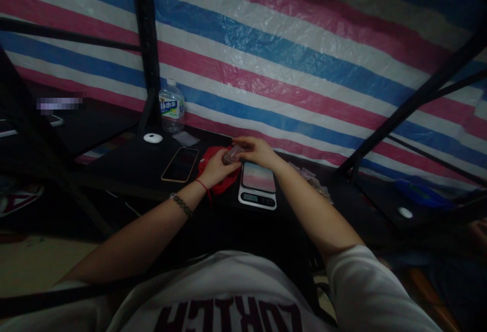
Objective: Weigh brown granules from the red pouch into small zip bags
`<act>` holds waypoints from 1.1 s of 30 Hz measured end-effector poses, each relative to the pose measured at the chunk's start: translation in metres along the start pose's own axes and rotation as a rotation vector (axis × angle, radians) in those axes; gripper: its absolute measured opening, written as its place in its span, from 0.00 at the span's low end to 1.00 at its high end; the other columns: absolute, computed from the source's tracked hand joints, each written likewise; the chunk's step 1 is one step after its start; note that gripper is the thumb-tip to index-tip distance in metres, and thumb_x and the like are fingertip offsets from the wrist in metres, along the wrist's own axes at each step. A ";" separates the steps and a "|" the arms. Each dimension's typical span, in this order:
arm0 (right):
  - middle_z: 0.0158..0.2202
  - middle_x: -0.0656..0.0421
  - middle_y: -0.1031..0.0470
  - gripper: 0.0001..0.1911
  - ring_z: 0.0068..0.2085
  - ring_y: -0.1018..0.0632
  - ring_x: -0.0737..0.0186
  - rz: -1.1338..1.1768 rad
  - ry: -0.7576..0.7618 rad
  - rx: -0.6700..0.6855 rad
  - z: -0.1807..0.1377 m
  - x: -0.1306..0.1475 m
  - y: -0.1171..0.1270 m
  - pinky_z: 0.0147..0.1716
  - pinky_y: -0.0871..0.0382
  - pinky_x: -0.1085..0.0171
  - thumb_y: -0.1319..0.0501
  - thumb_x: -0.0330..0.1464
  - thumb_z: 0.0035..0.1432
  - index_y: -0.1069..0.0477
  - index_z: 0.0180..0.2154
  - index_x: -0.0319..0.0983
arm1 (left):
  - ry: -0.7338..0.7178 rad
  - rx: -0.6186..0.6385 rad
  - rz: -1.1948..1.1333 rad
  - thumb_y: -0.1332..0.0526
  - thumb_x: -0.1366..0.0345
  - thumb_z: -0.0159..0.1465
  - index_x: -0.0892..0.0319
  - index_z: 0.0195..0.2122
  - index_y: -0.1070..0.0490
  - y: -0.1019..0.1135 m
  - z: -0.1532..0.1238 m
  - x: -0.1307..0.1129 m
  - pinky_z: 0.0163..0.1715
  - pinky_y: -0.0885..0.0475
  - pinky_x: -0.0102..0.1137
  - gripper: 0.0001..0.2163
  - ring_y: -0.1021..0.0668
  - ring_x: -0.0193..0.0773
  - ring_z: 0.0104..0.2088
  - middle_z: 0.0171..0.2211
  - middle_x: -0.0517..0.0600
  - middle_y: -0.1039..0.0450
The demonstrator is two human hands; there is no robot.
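Observation:
My left hand (216, 170) and my right hand (259, 152) meet over the back of the black desk. Between their fingers is a small clear plastic packet (233, 154), gripped from both sides; its contents are too dim to make out. A crumpled red plastic bag (225, 184) lies under and beside my left hand. Just below my right hand stands a white digital scale (258, 179) with a small display at its front; nothing shows on its plate. To the right of my right forearm lie several small clear packets (307, 173), partly hidden by the arm.
Left of the red bag lies a phone (180, 164), with a white computer mouse (152, 138) behind it. A clear bottle (172, 106) stands against the striped plastic sheet (266, 68). Black metal posts (146, 43) frame both sides. Another white mouse (405, 213) lies far right.

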State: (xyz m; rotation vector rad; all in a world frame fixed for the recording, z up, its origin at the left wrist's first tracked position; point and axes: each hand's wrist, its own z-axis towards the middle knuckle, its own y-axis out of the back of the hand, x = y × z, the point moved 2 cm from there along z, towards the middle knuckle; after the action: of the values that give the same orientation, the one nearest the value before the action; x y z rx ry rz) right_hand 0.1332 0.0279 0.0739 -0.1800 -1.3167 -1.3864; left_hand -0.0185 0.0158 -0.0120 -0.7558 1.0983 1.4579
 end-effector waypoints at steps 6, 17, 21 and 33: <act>0.45 0.55 0.25 0.28 0.45 0.23 0.58 0.020 -0.012 -0.050 -0.007 -0.007 -0.003 0.48 0.29 0.57 0.33 0.31 0.47 0.31 0.53 0.40 | -0.033 -0.067 -0.083 0.33 0.54 0.50 0.59 0.45 0.33 0.001 0.003 0.006 0.41 0.29 0.36 0.24 0.23 0.42 0.40 0.42 0.52 0.26; 0.43 0.54 0.27 0.25 0.44 0.24 0.58 -0.017 -0.172 -0.389 -0.092 -0.042 0.056 0.46 0.29 0.58 0.34 0.32 0.44 0.33 0.47 0.38 | -0.040 -0.098 -0.250 0.36 0.54 0.54 0.60 0.45 0.32 0.011 -0.003 -0.028 0.41 0.29 0.34 0.21 0.24 0.38 0.37 0.39 0.51 0.26; 0.41 0.55 0.26 0.25 0.40 0.24 0.60 -0.066 -0.288 -0.620 -0.147 -0.078 0.077 0.45 0.30 0.57 0.33 0.37 0.45 0.33 0.46 0.38 | 0.025 -0.055 -0.570 0.37 0.53 0.55 0.58 0.45 0.33 0.014 -0.009 -0.047 0.35 0.28 0.32 0.20 0.25 0.35 0.32 0.35 0.49 0.27; 0.39 0.54 0.25 0.25 0.36 0.24 0.58 -0.376 -0.437 -0.669 -0.184 -0.123 0.060 0.40 0.30 0.57 0.35 0.37 0.47 0.30 0.49 0.37 | 0.127 0.150 -0.710 0.42 0.50 0.55 0.58 0.43 0.31 0.010 -0.019 -0.048 0.24 0.29 0.32 0.20 0.29 0.35 0.26 0.30 0.50 0.30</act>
State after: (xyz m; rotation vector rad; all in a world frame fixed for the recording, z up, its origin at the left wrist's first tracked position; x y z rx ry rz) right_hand 0.3220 -0.0205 -0.0479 -0.7500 -1.2181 -2.1720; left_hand -0.0213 -0.0194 0.0268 -1.0091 0.8873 0.7281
